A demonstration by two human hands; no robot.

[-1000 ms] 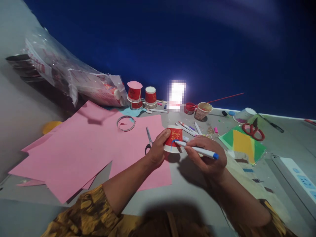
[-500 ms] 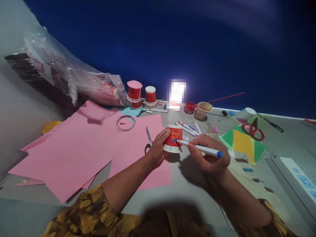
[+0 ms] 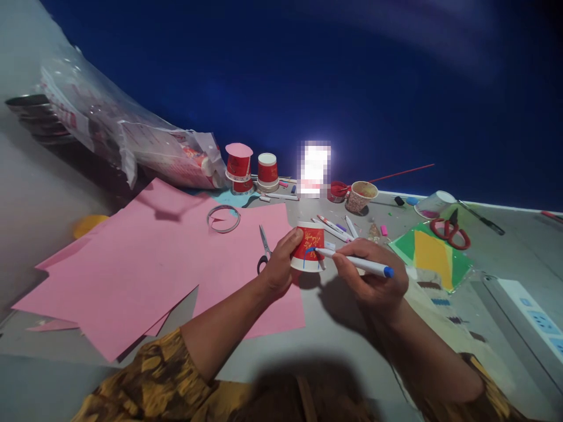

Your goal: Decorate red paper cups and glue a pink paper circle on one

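Red and white, the cup (image 3: 312, 239) sits near the frame's centre, its left side clamped in the grip of the left hand (image 3: 281, 264); the right hand (image 3: 373, 275) pinches a pen (image 3: 368, 265), tip at the cup's front. Black scissors (image 3: 264, 240) lie left.

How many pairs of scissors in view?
2: black-handled scissors on the pink paper, partly behind the left hand; red-handled scissors at the far edge of the green-and-yellow sheets. Others may be hidden under paper.
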